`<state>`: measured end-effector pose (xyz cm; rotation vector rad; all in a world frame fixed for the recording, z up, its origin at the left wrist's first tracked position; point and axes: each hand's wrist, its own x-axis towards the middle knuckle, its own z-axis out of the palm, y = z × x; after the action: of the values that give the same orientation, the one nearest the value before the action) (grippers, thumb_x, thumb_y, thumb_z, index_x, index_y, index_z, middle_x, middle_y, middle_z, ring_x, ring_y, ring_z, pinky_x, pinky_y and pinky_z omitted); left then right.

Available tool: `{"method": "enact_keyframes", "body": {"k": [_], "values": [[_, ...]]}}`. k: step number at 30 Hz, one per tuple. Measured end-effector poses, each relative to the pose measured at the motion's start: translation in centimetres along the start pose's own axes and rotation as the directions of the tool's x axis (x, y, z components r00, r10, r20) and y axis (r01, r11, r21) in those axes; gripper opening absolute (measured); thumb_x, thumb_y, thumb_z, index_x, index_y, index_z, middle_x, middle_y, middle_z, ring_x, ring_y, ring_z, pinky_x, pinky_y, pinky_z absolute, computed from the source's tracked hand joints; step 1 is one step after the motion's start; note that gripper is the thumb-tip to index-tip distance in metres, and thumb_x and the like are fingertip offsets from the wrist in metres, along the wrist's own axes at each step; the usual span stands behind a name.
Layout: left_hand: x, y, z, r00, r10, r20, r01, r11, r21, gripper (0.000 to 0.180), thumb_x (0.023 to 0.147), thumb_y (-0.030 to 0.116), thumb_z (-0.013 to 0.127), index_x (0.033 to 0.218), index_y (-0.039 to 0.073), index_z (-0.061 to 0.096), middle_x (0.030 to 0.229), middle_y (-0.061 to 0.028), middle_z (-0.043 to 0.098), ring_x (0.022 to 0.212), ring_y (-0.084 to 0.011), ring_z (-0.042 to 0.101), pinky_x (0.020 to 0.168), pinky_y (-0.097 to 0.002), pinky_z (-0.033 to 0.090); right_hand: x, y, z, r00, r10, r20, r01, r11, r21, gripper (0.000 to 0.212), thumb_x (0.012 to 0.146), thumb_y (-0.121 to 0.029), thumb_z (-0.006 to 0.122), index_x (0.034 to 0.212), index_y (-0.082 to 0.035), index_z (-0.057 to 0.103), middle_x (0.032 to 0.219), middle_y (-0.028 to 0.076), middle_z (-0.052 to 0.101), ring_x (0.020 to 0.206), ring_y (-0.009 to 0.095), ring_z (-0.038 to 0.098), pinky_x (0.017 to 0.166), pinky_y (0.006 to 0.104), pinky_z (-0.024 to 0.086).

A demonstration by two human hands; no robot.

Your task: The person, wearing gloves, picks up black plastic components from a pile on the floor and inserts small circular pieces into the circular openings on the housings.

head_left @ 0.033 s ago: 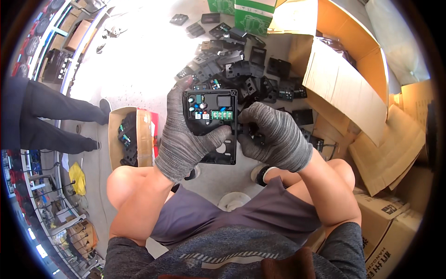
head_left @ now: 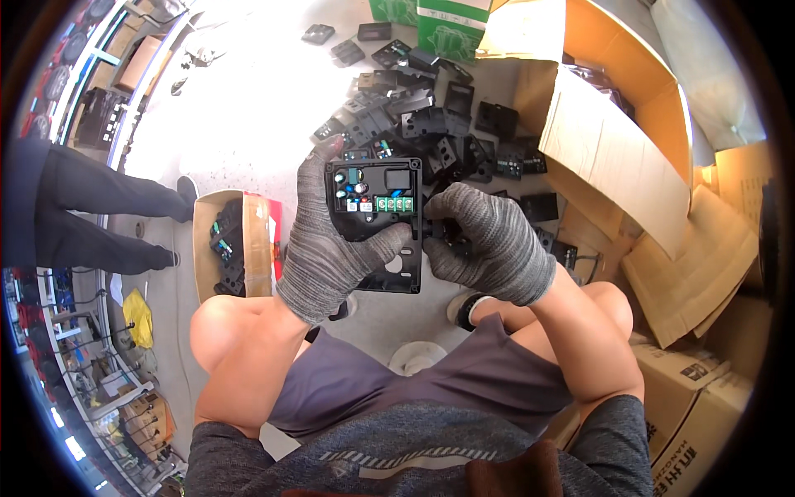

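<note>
Grey knit gloves cover both hands. My left hand (head_left: 335,240) is closed round a black plastic housing (head_left: 377,277), its thumb lying across the front. Inside the open-faced housing sit a green terminal block (head_left: 396,205), small white connectors and round capacitors. At the housing's right edge, my right hand (head_left: 497,244) is closed with thumb and fingers bent together. Something small and dark shows between those fingers, but its kind is hidden. Just beyond the hands, a heap of similar black housings (head_left: 422,124) lies on the floor.
An open carton (head_left: 257,248) with black housings stands at left, near a person's dark-trousered legs (head_left: 108,186). At right are a large open cardboard box (head_left: 609,149), flattened cardboard (head_left: 696,265) and closed cartons (head_left: 675,381). Green-and-white boxes (head_left: 451,29) stand at the far side; shelving (head_left: 91,373) lines the left.
</note>
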<state>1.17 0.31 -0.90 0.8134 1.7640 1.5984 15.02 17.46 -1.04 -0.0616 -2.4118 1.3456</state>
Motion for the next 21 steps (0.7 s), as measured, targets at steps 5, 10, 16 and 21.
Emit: {"method": "enact_keyframes", "body": {"k": [5,10,16,21], "values": [[-0.2,-0.6,0.0,0.996,0.094,-0.007,-0.093,0.994,0.058,0.104,0.076,0.003,0.086,0.156,0.013,0.02,0.119,-0.0106,0.059,0.105,-0.0178,0.065,0.09,-0.0317,0.058,0.3,-0.6,-0.2,0.902,0.37,0.224,-0.408,0.899,0.157,0.021,0.088,-0.022,0.072,0.097,-0.004,0.065,0.067,0.009,0.062,0.058,0.027,0.064,0.057,0.0371,0.054],[0.1,0.0,-0.1,0.999,-0.041,-0.018,0.039,0.995,-0.094,0.104,0.076,0.005,0.086,0.155,0.013,0.02,0.119,-0.0105,0.059,0.105,-0.0177,0.064,0.091,-0.0313,0.058,-0.1,-1.2,-0.6,0.976,0.213,0.037,-0.215,0.975,0.052,0.021,0.087,-0.02,0.072,0.098,-0.004,0.066,0.07,0.01,0.062,0.062,0.025,0.066,0.06,0.0356,0.054],[-0.1,-1.0,-0.2,0.998,-0.065,0.027,0.066,0.997,-0.038,0.104,0.075,0.011,0.089,0.153,0.011,0.019,0.128,-0.0147,0.056,0.111,-0.0203,0.064,0.094,-0.0342,0.057,-0.1,-0.7,0.0,0.988,0.144,0.05,-0.143,0.989,-0.024,0.019,0.084,-0.015,0.072,0.097,-0.003,0.065,0.07,0.013,0.062,0.063,0.029,0.067,0.06,0.0363,0.054],[-0.6,1.0,0.6,0.991,-0.137,0.003,0.137,0.989,-0.058,0.103,0.075,0.011,0.089,0.152,0.008,0.02,0.13,-0.0147,0.054,0.112,-0.0211,0.064,0.095,-0.0351,0.056,-0.8,-0.8,0.7,0.937,0.342,0.065,-0.348,0.926,0.146,0.016,0.088,-0.016,0.07,0.092,-0.003,0.063,0.063,0.007,0.059,0.055,0.016,0.063,0.052,0.0315,0.05]]}}
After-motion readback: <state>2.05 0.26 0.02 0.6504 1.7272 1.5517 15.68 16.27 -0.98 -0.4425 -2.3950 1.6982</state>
